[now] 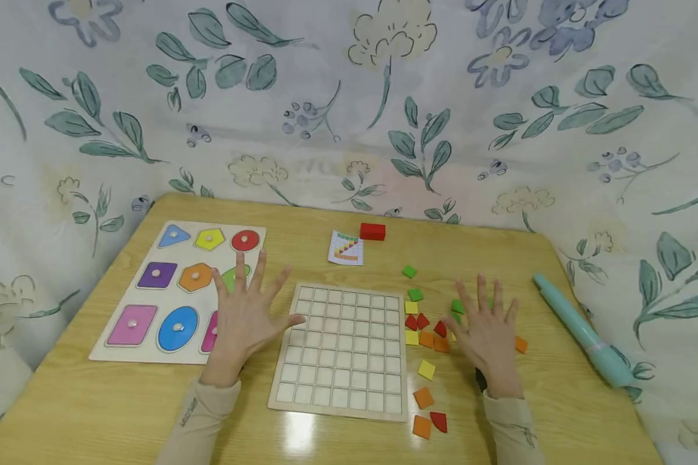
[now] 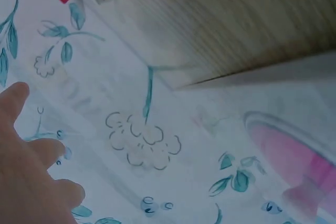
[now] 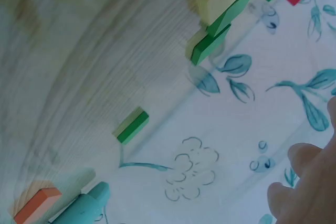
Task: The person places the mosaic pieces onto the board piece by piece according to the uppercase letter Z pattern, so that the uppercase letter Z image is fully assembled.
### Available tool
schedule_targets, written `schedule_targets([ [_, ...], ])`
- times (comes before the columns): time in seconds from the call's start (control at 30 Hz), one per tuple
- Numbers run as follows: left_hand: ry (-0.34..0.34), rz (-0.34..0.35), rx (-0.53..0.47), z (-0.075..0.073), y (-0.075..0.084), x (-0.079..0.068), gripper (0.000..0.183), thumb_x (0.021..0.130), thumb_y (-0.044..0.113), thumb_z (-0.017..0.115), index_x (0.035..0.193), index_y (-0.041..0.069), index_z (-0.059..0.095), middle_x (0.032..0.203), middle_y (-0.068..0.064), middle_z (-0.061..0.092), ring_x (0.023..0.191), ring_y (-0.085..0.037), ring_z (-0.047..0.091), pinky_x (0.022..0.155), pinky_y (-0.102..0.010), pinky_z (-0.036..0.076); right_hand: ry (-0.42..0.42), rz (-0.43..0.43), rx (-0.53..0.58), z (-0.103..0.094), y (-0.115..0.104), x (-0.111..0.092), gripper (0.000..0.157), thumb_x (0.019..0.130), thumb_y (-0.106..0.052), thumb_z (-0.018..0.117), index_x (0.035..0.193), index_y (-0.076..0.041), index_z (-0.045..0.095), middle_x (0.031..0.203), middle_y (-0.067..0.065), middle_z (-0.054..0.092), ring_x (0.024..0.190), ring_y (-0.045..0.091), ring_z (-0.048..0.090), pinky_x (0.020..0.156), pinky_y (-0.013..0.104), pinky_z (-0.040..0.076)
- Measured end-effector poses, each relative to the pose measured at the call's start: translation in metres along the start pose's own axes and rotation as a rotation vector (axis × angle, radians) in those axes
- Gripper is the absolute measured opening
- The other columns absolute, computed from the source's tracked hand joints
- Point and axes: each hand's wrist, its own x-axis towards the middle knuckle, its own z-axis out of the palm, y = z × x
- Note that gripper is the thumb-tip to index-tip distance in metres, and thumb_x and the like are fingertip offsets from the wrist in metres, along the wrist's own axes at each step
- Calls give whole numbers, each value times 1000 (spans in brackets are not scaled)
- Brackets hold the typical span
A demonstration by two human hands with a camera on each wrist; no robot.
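My left hand point(image 1: 247, 323) is spread with straight fingers over the right edge of a white shape puzzle board point(image 1: 116, 352), its thumb reaching the left edge of a wooden grid board point(image 1: 343, 416). The grid's square cells hold no pieces. My right hand point(image 1: 488, 339) is also spread, palm down, above several small coloured tiles to the right of the grid. Among these are a yellow square tile point(image 1: 426, 369), an orange square tile point(image 1: 422, 427), a red quarter-round tile point(image 1: 439, 422) and a green square tile point(image 1: 409, 271). Neither hand holds anything; the right covers some tiles.
A small printed pattern card point(image 1: 346, 248) lies behind the grid, beside a red block point(image 1: 373, 232). On the right lies a teal tube-shaped object point(image 1: 581, 329). Floral cloth point(image 1: 326, 129) hangs behind the wooden table point(image 1: 587, 413).
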Motion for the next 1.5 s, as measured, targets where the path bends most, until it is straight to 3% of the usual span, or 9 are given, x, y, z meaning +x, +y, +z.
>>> schedule_targets([
  [0.1,-54,-1,-38,-2,1,2,97,73,84,48,152,30,31,162,-16,18,149,-46,0,111,-76,1,-10,-2,37,-2,-1,5,78,95,-68,32,157,-24,16,164,9,-6,150,39,-9,113,73,0],
  [0.2,-195,19,-187,-2,4,-2,102,75,71,63,155,20,26,161,-16,20,149,-45,10,116,-70,9,-29,-7,106,-4,-4,16,75,97,-63,33,157,-20,17,165,14,1,150,43,2,114,71,10],
  [0.33,-432,89,-414,2,5,-13,116,72,61,75,154,1,19,161,-18,19,149,-41,14,119,-60,18,-100,14,290,-4,-13,38,69,101,-52,35,156,-14,18,159,22,22,140,50,24,109,69,25],
  [0.47,-544,114,-500,5,0,-22,128,62,52,86,152,-6,16,161,-22,15,149,-41,13,120,-59,16,-200,94,550,3,-27,70,64,102,-46,39,153,-9,28,150,22,39,128,44,43,101,61,40],
  [0.7,-597,125,-532,4,-4,-28,138,51,46,91,151,-7,14,161,-24,8,148,-44,11,119,-61,10,-307,179,722,29,-49,116,50,97,-28,58,138,-2,50,127,20,58,114,34,57,92,42,51],
  [0.83,-594,140,-520,2,-1,-25,138,50,47,91,151,-8,16,160,-24,9,148,-44,11,120,-60,11,-355,268,780,38,-50,121,44,91,-17,66,130,2,56,120,22,58,100,29,59,77,31,54],
  [1.0,-599,164,-507,-1,2,-14,136,50,46,92,151,-8,17,161,-24,11,149,-43,11,120,-59,12,-309,315,803,42,-44,123,33,89,-9,67,118,3,58,110,21,60,86,23,60,63,21,52],
  [1.3,-628,170,-467,-4,4,-1,135,52,47,90,152,-6,16,161,-22,11,150,-41,9,121,-58,11,-229,335,762,39,-38,128,24,93,-15,65,112,-1,63,108,18,66,97,27,61,76,25,49],
  [1.5,-633,167,-453,-4,6,-1,134,54,47,90,152,-6,16,162,-21,10,150,-40,8,121,-57,11,-277,371,871,36,-55,132,35,94,-25,64,122,-5,64,114,15,67,96,21,61,76,23,49],
])
